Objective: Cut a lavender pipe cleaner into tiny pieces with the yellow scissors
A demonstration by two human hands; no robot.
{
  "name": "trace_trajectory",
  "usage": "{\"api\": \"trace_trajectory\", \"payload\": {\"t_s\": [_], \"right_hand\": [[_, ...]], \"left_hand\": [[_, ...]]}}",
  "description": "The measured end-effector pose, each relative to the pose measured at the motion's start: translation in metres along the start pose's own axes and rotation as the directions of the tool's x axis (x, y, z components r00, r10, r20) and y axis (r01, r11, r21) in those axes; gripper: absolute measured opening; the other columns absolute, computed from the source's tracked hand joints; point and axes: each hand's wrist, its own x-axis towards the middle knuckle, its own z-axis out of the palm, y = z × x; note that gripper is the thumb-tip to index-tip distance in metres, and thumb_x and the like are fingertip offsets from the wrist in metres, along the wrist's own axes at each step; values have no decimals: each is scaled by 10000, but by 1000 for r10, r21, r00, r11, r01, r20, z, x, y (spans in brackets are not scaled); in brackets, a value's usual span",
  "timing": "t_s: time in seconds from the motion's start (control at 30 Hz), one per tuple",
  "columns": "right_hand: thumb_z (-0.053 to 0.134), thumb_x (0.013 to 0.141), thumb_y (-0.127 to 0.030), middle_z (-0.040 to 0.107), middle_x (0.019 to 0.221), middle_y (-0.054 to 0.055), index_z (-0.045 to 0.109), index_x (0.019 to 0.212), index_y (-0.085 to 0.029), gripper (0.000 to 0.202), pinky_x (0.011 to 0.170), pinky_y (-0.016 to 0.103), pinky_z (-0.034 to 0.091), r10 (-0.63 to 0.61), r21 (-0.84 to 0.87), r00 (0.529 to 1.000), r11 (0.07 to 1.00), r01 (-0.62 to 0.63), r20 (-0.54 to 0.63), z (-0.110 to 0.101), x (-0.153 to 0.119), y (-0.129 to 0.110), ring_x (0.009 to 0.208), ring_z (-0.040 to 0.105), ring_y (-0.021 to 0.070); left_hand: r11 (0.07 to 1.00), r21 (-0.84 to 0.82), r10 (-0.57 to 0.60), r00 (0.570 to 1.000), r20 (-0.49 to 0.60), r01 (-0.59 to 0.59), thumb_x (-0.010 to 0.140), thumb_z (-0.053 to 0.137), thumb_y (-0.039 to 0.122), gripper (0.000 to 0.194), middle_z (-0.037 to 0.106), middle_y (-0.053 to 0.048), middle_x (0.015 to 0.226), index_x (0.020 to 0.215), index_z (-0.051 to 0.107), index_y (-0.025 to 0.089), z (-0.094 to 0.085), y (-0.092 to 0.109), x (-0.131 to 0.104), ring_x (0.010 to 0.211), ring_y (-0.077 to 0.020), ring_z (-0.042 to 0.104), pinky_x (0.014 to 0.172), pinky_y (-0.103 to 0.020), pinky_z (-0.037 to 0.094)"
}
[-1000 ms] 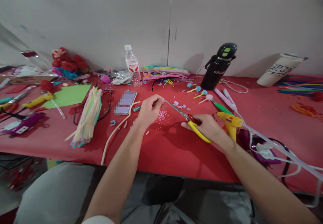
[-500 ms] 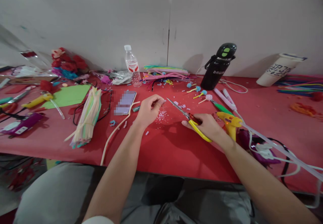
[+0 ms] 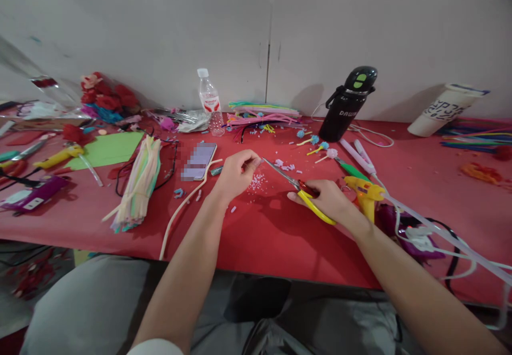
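My left hand (image 3: 239, 171) pinches a small pale lilac piece (image 3: 260, 161) between thumb and fingertips. My right hand (image 3: 326, 198) is wrapped round the handles of a pair of scissors (image 3: 282, 174) with a yellow grip. Their blades point up and left, and the tip is at the lilac piece, though whether it touches cannot be made out. Below my left fingertips lie tiny lilac clippings (image 3: 257, 183) on the red tabletop (image 3: 256, 237). Larger lilac bits (image 3: 280, 163) are scattered just behind the blades.
At left are a bundle of pastel pipe cleaners (image 3: 138, 187) and a phone (image 3: 200, 162). Small blue and pink pompom stems (image 3: 320, 148) lie behind my right hand. A yellow glue gun (image 3: 366, 192) with cables stands close to that wrist. A black bottle (image 3: 344, 110) and a clear bottle (image 3: 212, 107) stand at the back.
The scissor tip has shifted slightly left, closer to the lilac piece in my left fingers. Both hands keep nearly the same place.
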Motion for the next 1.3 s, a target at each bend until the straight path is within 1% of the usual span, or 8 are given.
{"api": "trace_trajectory", "payload": {"t_s": [0.23, 0.4, 0.7, 0.87, 0.97, 1.13, 1.3], "right_hand": [[601, 711, -646, 311, 532, -42, 378, 553, -177, 543, 436, 213, 216, -3, 10, 1000, 1000, 3, 6, 0, -2, -2, 521, 249, 81], [592, 713, -666, 309, 539, -45, 366, 558, -180, 558, 445, 212, 224, 9, 13, 1000, 1000, -9, 22, -1, -2, -2, 525, 242, 83], [585, 710, -681, 303, 526, -41, 404, 538, -175, 565, 433, 217, 220, -6, 6, 1000, 1000, 6, 26, -2, -1, -1, 521, 235, 87], [591, 707, -672, 291, 520, -42, 394, 532, -173, 564, 430, 213, 224, -9, -4, 999, 1000, 9, 43, -2, 0, 0, 522, 224, 87], [591, 701, -676, 281, 517, -43, 386, 525, -173, 571, 428, 215, 219, -4, -14, 1000, 1000, 5, 27, -2, 1, 0, 521, 218, 86], [599, 703, -665, 274, 528, -51, 352, 539, -181, 567, 438, 221, 208, 8, -28, 999, 1000, -9, -40, -2, 1, 0, 525, 211, 86], [589, 710, -672, 322, 515, -50, 381, 549, -182, 556, 447, 221, 226, 1, -36, 1000, 999, -1, -1, -1, -1, 0, 513, 244, 87]], "left_hand": [[999, 50, 7, 1000, -1, -7, 902, 456, 283, 201, 559, -1, 693, 764, 551, 171, -1, 0, 0, 649, -116, 485, 608, -236, 362], [998, 62, 9, 1000, 2, -9, 896, 466, 271, 194, 572, -3, 697, 765, 566, 170, -1, 0, 1, 648, -117, 494, 604, -234, 363], [997, 80, 24, 1000, 10, -25, 879, 477, 217, 172, 587, -7, 701, 743, 571, 170, -3, 0, 1, 656, -119, 510, 617, -236, 373], [997, 79, 20, 1000, 19, -22, 879, 476, 229, 171, 593, -10, 713, 754, 578, 172, -2, -2, 1, 664, -120, 513, 620, -237, 374], [997, 72, 14, 1000, 20, -15, 881, 473, 240, 177, 588, -9, 706, 757, 580, 173, -2, -3, 1, 656, -120, 507, 615, -237, 373], [998, 56, 2, 1000, 27, -3, 880, 476, 255, 179, 587, -11, 702, 757, 575, 171, -3, -2, 1, 652, -119, 506, 624, -236, 380], [998, 55, -14, 999, 37, 12, 885, 469, 274, 200, 578, -8, 700, 751, 574, 169, -4, -2, 0, 653, -120, 505, 623, -237, 385]]}}
